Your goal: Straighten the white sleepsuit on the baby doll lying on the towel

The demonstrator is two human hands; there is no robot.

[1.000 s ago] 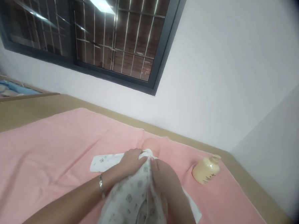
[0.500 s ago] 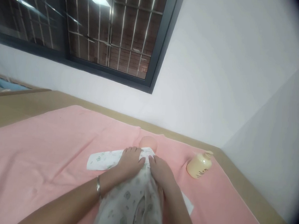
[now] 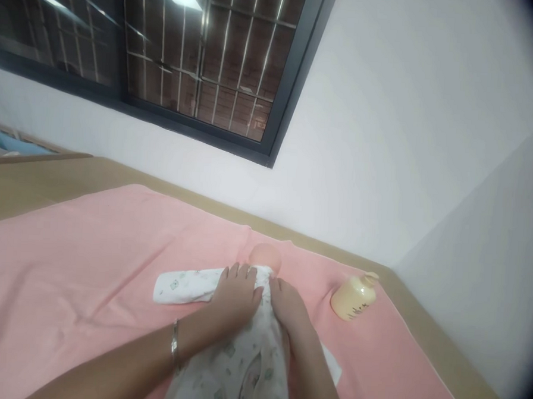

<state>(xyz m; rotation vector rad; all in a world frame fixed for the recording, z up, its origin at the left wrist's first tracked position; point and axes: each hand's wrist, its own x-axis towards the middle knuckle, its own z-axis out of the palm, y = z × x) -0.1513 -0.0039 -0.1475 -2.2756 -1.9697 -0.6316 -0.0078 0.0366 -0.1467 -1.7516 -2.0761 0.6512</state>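
A small white garment (image 3: 235, 364) with a green and grey print lies stretched out on a pink cloth, one long sleeve (image 3: 184, 285) pointing left. Just beyond its collar shows a smooth, rounded, skin-toned shape (image 3: 266, 258), like the top of a doll's head. My left hand (image 3: 237, 293) rests flat across the upper left of the garment, fingers spread a little. On the upper right side lies my right hand (image 3: 290, 308), thumb near the collar, its other fingers partly hidden. Both hands press on the cloth and look open.
A pale yellow pump bottle (image 3: 353, 298) stands tilted in view on the pink cloth (image 3: 112, 245), right of my hands. White fabric (image 3: 332, 364) shows beside my right forearm. Behind the tan surface edge rise a white wall and a barred window (image 3: 202, 59).
My left hand has shifted slightly, its fingers more spread near the collar. My right hand stays in nearly the same place. The view has tilted a little.
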